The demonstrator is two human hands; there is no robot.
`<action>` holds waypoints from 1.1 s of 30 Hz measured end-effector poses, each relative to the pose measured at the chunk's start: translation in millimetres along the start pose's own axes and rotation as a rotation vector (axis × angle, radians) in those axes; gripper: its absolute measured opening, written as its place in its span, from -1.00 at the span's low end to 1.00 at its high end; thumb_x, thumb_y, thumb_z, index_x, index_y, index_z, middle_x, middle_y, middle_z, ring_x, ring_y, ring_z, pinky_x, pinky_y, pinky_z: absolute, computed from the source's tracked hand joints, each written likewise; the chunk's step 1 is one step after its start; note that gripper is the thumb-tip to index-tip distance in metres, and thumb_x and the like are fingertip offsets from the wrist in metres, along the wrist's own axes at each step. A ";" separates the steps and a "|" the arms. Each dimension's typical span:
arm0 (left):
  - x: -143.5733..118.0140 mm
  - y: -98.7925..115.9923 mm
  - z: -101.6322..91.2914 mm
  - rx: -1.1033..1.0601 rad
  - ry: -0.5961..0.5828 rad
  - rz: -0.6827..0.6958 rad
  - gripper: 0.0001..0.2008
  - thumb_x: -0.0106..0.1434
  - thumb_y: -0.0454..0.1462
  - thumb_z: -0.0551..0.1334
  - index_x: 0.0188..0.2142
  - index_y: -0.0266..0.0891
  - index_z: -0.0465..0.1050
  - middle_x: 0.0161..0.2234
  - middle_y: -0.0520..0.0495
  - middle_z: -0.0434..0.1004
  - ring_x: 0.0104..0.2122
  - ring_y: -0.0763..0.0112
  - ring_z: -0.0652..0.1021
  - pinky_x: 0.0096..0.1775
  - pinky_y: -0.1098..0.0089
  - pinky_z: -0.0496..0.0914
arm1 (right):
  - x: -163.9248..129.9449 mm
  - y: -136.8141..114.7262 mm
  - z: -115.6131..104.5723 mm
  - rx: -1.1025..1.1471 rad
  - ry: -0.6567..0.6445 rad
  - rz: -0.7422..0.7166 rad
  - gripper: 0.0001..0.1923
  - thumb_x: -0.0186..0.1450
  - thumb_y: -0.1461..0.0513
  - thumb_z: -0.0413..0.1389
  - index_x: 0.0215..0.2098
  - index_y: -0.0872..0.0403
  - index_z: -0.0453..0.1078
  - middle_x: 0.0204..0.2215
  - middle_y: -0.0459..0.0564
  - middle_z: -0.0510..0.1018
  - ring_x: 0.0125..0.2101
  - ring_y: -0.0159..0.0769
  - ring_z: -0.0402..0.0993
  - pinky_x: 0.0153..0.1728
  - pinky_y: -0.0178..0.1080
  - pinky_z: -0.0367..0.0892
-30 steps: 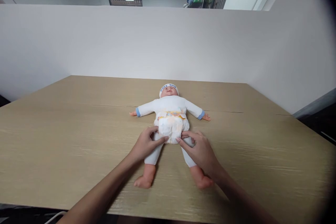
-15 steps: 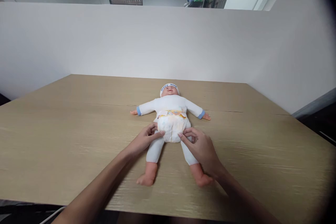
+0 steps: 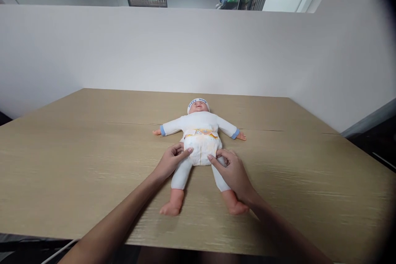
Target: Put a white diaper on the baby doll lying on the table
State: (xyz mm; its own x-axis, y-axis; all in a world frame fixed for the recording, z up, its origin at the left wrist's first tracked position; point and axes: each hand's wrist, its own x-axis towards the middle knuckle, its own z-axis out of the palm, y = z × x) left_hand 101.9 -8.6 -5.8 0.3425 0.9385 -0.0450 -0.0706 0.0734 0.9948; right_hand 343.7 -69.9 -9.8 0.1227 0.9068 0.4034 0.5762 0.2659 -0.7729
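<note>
A baby doll in a white suit with blue cuffs lies on its back, arms spread and feet towards me. Around its hips sits a white diaper with an orange printed band at the waist. My left hand grips the diaper's left edge by the leg, thumb on the front and fingers curled at the side. On the opposite edge, my right hand pinches the diaper between thumb and fingers. The fingertips of both hands are partly hidden.
The doll rests on a wide wooden table with thin seams across it. A white partition rises behind the far edge. Something dark stands at the right edge, and a white cable hangs at the lower left.
Both hands stay at the diaper's leg edges with only slight finger movement. The whole view has shifted a little.
</note>
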 end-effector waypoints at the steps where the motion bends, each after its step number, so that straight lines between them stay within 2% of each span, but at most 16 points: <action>1: 0.2 0.2 -0.4 0.006 0.001 0.003 -0.51 0.21 0.11 0.54 -0.22 -0.24 0.54 -0.30 -0.03 0.61 -0.33 0.36 0.54 -0.28 0.39 0.36 | -0.1 -0.9 -0.2 -0.009 0.011 -0.015 -0.70 0.44 -0.04 0.28 -0.30 -0.03 0.55 -0.35 -0.03 0.62 -0.26 -0.10 0.48 -0.13 -0.10 0.38; 8: 1.7 -1.4 -3.1 0.059 0.024 0.053 -0.50 0.23 0.12 0.53 -0.30 -0.23 0.48 -0.39 0.03 0.53 -0.39 0.41 0.47 -0.33 0.41 0.29 | 2.8 1.4 -0.8 -0.037 0.101 -0.126 -0.66 0.42 -0.08 0.31 -0.31 -0.02 0.59 -0.24 0.04 0.59 -0.16 -0.07 0.53 -0.03 -0.03 0.44; 14: 3.2 -2.3 -3.6 0.081 0.028 0.079 -0.49 0.22 0.12 0.53 -0.33 -0.24 0.46 -0.41 0.05 0.48 -0.42 0.46 0.42 -0.36 0.43 0.25 | 6.5 8.3 0.3 0.016 0.024 -0.144 -0.67 0.45 -0.04 0.28 -0.31 0.01 0.55 -0.35 -0.08 0.45 -0.39 -0.28 0.40 -0.31 -0.21 0.37; 17: 2.0 -1.8 -4.4 0.087 0.025 0.105 -0.49 0.22 0.13 0.53 -0.31 -0.25 0.49 -0.39 0.03 0.51 -0.39 0.44 0.44 -0.34 0.44 0.28 | 5.4 9.9 0.7 -0.009 0.025 -0.199 -0.69 0.48 -0.01 0.24 -0.29 0.02 0.54 -0.36 -0.09 0.43 -0.39 -0.29 0.40 -0.31 -0.22 0.37; 21: -4.1 -1.6 -9.5 0.113 0.019 0.138 -0.49 0.23 0.12 0.52 -0.17 -0.28 0.59 -0.29 -0.06 0.66 -0.28 0.33 0.57 -0.22 0.38 0.40 | -1.8 14.5 -3.3 -0.078 0.067 -0.286 -0.76 0.52 0.06 0.16 -0.20 0.02 0.55 -0.38 -0.08 0.46 -0.35 -0.23 0.43 -0.20 -0.17 0.40; 25: -10.5 -2.9 -23.4 0.180 0.035 0.175 -0.50 0.32 0.10 0.46 -0.02 -0.25 0.63 -0.12 -0.15 0.75 -0.11 0.18 0.66 -0.03 0.27 0.47 | -2.1 30.5 -9.8 -0.168 0.159 -0.288 -0.77 0.54 0.07 0.07 -0.21 -0.01 0.45 -0.39 -0.08 0.47 -0.34 -0.19 0.42 -0.19 -0.16 0.39; 27: -8.6 -3.8 -33.8 0.290 0.090 0.237 -0.56 0.42 0.10 0.36 -0.03 -0.23 0.64 -0.08 -0.18 0.74 -0.07 0.15 0.65 0.04 0.21 0.46 | 7.6 42.9 -12.7 -0.233 0.229 -0.265 -0.78 0.54 0.07 0.04 -0.21 -0.02 0.40 -0.37 -0.06 0.49 -0.31 -0.16 0.43 -0.15 -0.13 0.39; 30: 6.2 -4.9 -51.7 0.637 0.286 0.388 -0.63 0.47 0.03 0.29 -0.06 -0.22 0.60 -0.03 -0.21 0.70 -0.03 0.09 0.59 0.12 0.13 0.41 | 35.7 62.4 -16.0 -0.314 0.313 -0.209 -0.81 0.50 0.10 0.04 -0.12 0.00 0.42 -0.22 0.08 0.57 -0.15 -0.03 0.47 0.01 -0.01 0.36; 33: 33.6 -4.7 -68.2 0.996 0.453 0.500 -0.60 0.43 -0.04 0.31 0.12 -0.24 0.52 0.15 -0.31 0.60 0.15 -0.07 0.49 0.25 0.01 0.29 | 70.2 78.7 -16.5 -0.464 0.299 -0.182 -0.66 0.44 0.11 0.08 0.10 0.07 0.45 0.05 0.26 0.59 0.06 0.13 0.43 0.12 0.07 0.27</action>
State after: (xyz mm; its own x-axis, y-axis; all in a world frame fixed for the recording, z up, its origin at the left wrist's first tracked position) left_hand 49.9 45.6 -18.2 0.1093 0.8366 0.5367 0.7215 -0.4382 0.5361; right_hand 411.0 9.3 -34.2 0.1728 0.7102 0.6825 0.8948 0.1765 -0.4101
